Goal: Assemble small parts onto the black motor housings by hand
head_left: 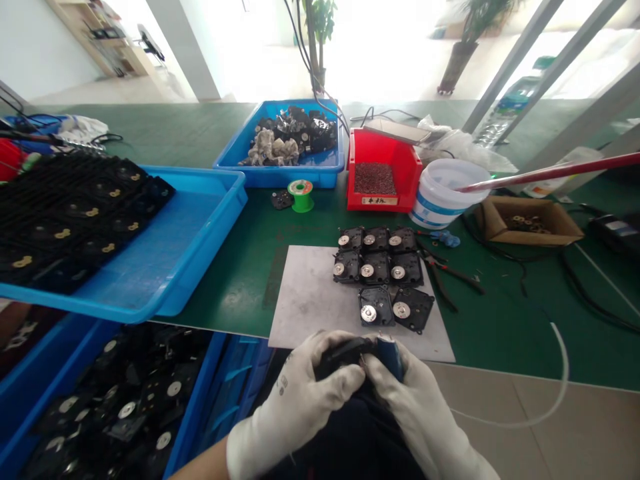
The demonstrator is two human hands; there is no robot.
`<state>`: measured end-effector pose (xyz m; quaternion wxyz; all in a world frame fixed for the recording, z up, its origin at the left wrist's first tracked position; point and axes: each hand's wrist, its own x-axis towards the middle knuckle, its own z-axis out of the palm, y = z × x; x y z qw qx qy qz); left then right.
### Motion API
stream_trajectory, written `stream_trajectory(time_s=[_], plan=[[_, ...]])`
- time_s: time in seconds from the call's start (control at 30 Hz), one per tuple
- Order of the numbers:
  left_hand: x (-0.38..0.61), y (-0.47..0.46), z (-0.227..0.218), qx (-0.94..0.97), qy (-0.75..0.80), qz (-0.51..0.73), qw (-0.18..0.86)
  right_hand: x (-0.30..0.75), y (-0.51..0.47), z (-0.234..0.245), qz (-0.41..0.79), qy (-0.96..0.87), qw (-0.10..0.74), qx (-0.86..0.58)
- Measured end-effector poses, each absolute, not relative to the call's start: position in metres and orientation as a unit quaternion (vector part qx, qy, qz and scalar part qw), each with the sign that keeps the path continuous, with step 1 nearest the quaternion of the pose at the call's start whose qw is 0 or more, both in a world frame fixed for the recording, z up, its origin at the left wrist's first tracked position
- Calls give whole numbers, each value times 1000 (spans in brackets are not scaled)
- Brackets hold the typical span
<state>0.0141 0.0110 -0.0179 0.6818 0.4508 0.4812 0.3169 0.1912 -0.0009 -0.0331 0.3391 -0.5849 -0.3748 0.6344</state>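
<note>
My left hand (313,390), in a white glove, is closed around a black plastic part (345,355) just off the table's front edge. In my right hand (415,393), also gloved, is a small dark-blue object (391,357) with a flat face; its kind I cannot make out. The two hands meet, and the fingers hide much of both items. Beyond them, a grey sheet (305,293) carries several black square housings with silver discs (369,312), most of them in rows. Pliers (440,283) lie beside the housings on the right.
A blue tray (200,220) with stacked black parts stands at left, above a lower blue bin (200,393) of similar housings. Further back are another blue tray (280,177), a green solder spool (301,200), a red bin (385,200), a white bucket (435,193) and a cardboard box (535,230).
</note>
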Motion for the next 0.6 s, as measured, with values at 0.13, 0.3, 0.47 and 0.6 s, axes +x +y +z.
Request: stream_trajectory(time_s=[0.13,0.3,0.47,0.6], plan=[[16,6,-20,379,460,336,730,196,-9,-25,718,-261,305,-569],[13,2,-25,339,509,334,717,207,-18,-23,737,-307,297,-524],[8,-1,-13,306,515,333,728,215,-18,-21,703,-247,368,-555],[6,-7,-5,235,424,353,800,216,-22,-17,690,-226,396,-562]])
